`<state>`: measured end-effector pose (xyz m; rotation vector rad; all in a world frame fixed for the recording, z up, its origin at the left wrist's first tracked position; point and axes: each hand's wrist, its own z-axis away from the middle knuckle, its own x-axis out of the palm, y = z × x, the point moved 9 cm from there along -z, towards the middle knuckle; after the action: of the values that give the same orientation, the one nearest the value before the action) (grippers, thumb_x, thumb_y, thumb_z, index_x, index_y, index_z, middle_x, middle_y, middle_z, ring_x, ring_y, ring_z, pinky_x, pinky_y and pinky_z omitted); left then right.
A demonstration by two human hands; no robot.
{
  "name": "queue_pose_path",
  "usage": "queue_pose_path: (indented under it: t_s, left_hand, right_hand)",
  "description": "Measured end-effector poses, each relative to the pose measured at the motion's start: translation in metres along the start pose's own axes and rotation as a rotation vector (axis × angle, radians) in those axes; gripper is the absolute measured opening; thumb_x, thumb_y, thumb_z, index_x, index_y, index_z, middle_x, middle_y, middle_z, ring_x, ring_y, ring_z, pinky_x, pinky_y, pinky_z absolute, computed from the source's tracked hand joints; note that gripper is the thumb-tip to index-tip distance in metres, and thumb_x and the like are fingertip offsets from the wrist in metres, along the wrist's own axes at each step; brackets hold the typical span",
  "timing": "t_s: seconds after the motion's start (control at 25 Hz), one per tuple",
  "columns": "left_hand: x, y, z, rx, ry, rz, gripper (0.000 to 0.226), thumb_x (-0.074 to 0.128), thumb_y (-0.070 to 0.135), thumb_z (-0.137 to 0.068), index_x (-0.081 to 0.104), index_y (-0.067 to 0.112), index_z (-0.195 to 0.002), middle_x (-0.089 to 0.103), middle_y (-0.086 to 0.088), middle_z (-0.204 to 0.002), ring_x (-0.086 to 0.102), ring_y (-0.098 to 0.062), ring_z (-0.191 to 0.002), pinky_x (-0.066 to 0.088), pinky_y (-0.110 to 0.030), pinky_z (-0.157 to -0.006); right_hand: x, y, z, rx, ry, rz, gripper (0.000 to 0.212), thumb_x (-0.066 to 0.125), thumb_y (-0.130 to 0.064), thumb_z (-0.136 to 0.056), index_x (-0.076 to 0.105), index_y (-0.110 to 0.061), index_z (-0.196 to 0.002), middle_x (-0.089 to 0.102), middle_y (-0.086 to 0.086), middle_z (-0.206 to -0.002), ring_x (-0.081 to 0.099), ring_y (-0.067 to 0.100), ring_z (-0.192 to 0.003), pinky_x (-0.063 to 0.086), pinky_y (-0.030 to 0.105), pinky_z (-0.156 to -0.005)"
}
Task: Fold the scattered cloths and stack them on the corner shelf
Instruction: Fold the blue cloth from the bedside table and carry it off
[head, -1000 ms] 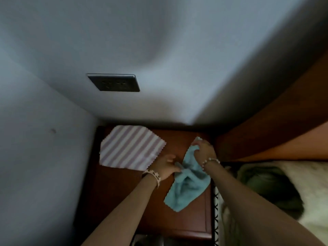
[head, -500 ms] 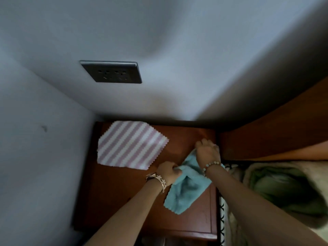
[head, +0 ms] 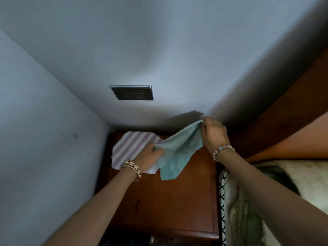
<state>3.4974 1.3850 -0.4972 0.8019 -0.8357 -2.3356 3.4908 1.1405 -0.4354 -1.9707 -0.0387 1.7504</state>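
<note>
The right hand (head: 213, 134) pinches one corner of the teal cloth (head: 179, 150) between thumb and fingers, raised near the back wall (head: 159, 50). The left hand (head: 150, 157) grips the opposite end of the same cloth in a closed fist, lower and nearer the camera. The cloth is held clear of the wooden shelf top (head: 177, 201), stretched between the two hands; its long axis runs diagonally from the upper right corner down to the lower left, and a loose flap hangs below the left hand with its free corner pointing down. The left hand and wrist cover part of the striped cloth (head: 131, 148), which lies flat on the far left corner of the shelf top (its near right portion is hidden). The fingertips of both hands are blurred and buried in the fabric. A wall socket (head: 133, 92) sits above the shelf, and bedding (head: 284, 174) is cut off at the right edge.
</note>
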Motion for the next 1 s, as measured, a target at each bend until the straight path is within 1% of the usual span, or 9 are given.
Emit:
queue_pose_path:
  t_s: [0.16, 0.24, 0.36, 0.52, 0.6, 0.68, 0.8, 0.88, 1.0]
  left_hand:
    - [-0.081, 0.053, 0.025, 0.239, 0.337, 0.0, 0.012, 0.063, 0.022, -0.088, 0.056, 0.017, -0.08, 0.058, 0.0, -0.071, 0.049, -0.009, -0.062, 0.041, -0.027, -0.062]
    - [-0.1, 0.075, 0.041, 0.37, 0.419, -0.135, 0.013, 0.071, 0.013, -0.082, 0.059, 0.014, -0.077, 0.06, 0.003, -0.069, 0.051, -0.005, -0.06, 0.04, -0.012, -0.056]
    - [-0.106, 0.08, 0.061, 0.475, 0.449, -0.291, 0.014, 0.075, 0.006, -0.074, 0.061, 0.009, -0.073, 0.063, -0.002, -0.07, 0.057, -0.015, -0.063, 0.043, -0.021, -0.053]
    - [-0.065, 0.025, 0.062, 0.402, 0.264, -0.583, 0.006, 0.062, 0.01, -0.073, 0.058, 0.013, -0.077, 0.059, 0.001, -0.067, 0.054, -0.02, -0.06, 0.038, -0.029, -0.051]
    - [-0.035, -0.019, 0.053, 0.313, 0.108, -0.703, 0.003, 0.059, 0.014, -0.077, 0.057, 0.016, -0.079, 0.053, 0.006, -0.068, 0.056, -0.018, -0.068, 0.034, -0.027, -0.053]
    - [-0.012, -0.062, 0.044, 0.192, -0.051, -0.702, 0.006, 0.063, 0.019, -0.078, 0.063, 0.017, -0.085, 0.052, 0.009, -0.074, 0.058, -0.014, -0.078, 0.035, -0.024, -0.059]
    - [0.019, -0.113, 0.037, 0.035, -0.283, -0.721, 0.019, 0.073, 0.019, -0.071, 0.057, 0.017, -0.061, 0.048, 0.01, -0.062, 0.049, -0.011, -0.067, 0.031, -0.024, -0.05]
    - [0.027, -0.133, 0.034, -0.031, -0.346, -0.693, 0.026, 0.073, 0.018, -0.071, 0.052, 0.014, -0.056, 0.044, 0.011, -0.056, 0.044, -0.009, -0.058, 0.028, -0.02, -0.046]
    - [0.014, -0.145, 0.025, -0.126, -0.264, -0.435, 0.014, 0.077, 0.026, -0.073, 0.066, 0.017, -0.074, 0.059, 0.01, -0.07, 0.056, -0.008, -0.071, 0.039, -0.017, -0.056]
  right_hand:
    - [-0.069, -0.008, -0.012, -0.038, 0.295, -0.091, 0.026, 0.053, -0.022, -0.094, 0.058, 0.001, -0.083, 0.058, 0.024, -0.091, 0.055, 0.041, -0.087, 0.046, 0.042, -0.076]
    - [-0.087, -0.017, -0.011, -0.101, 0.315, -0.105, 0.028, 0.053, -0.026, -0.092, 0.057, -0.001, -0.08, 0.058, 0.021, -0.086, 0.054, 0.036, -0.083, 0.042, 0.038, -0.074]
    - [-0.09, -0.025, 0.008, -0.181, 0.246, -0.147, 0.027, 0.062, -0.022, -0.09, 0.043, -0.016, -0.072, 0.053, 0.014, -0.067, 0.054, 0.033, -0.066, 0.031, 0.034, -0.063]
    - [-0.037, -0.02, 0.055, -0.271, -0.034, -0.077, 0.02, 0.046, -0.038, -0.08, 0.042, -0.019, -0.077, 0.056, 0.01, -0.073, 0.056, 0.034, -0.069, 0.042, 0.035, -0.066]
    - [0.012, -0.006, 0.083, -0.276, -0.326, 0.058, 0.038, 0.04, -0.044, -0.076, 0.054, -0.013, -0.093, 0.063, 0.011, -0.092, 0.06, 0.033, -0.087, 0.043, 0.036, -0.08]
    - [0.053, 0.013, 0.113, -0.246, -0.577, 0.196, 0.039, 0.046, -0.043, -0.081, 0.055, -0.016, -0.107, 0.063, 0.006, -0.107, 0.058, 0.027, -0.103, 0.039, 0.033, -0.089]
    - [0.098, 0.034, 0.153, -0.162, -0.848, 0.326, 0.028, 0.052, -0.03, -0.079, 0.058, -0.019, -0.104, 0.067, 0.006, -0.106, 0.062, 0.027, -0.104, 0.045, 0.031, -0.087]
    - [0.112, 0.043, 0.164, -0.056, -0.938, 0.318, 0.028, 0.053, -0.022, -0.078, 0.06, -0.017, -0.104, 0.068, 0.007, -0.103, 0.064, 0.028, -0.1, 0.049, 0.03, -0.08]
    - [0.119, 0.052, 0.16, 0.112, -0.915, 0.172, 0.026, 0.059, -0.02, -0.08, 0.063, -0.016, -0.105, 0.067, 0.007, -0.097, 0.064, 0.024, -0.091, 0.052, 0.027, -0.072]
